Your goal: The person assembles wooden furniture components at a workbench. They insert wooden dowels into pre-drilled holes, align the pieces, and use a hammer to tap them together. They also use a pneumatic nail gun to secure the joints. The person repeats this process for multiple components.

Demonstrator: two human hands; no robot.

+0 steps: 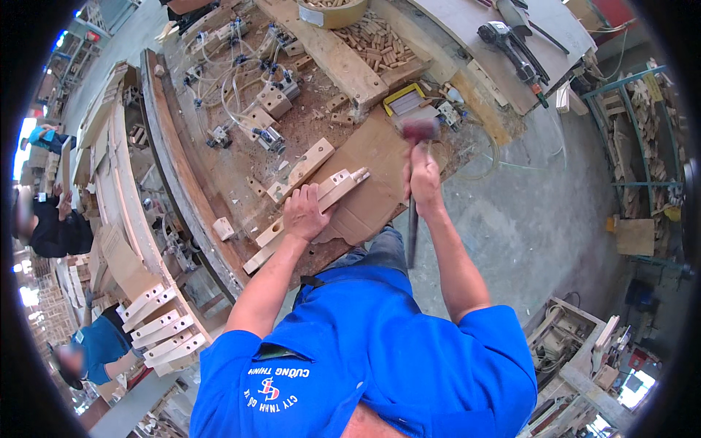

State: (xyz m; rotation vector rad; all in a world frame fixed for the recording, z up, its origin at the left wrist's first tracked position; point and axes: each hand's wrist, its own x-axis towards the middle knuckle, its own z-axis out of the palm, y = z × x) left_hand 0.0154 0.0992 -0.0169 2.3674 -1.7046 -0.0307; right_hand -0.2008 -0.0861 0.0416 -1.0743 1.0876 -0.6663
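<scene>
My right hand point(423, 179) is wrapped around the handle of a mallet point(420, 131), held upright with its dark red head up and slightly blurred. The handle's lower end hangs beside my legs. My left hand point(305, 213) grips a pale wooden bar point(339, 187) lying aslant on the bench, its fingers curled over the top. A round dowel end shows at the bar's right tip, and dark holes mark the wood. Part of the bar is hidden under my palm. A second wooden piece point(310, 162) with holes lies just beyond, and brown cardboard point(376, 157) lies underneath.
Pneumatic clamps with clear hoses point(237, 73) crowd the far left of the bench. A heap of dowels point(376, 45) lies at the back, near a yellow box point(405, 101). A nail gun point(504, 44) rests far right. Two people point(62, 226) point(102, 347) work at left.
</scene>
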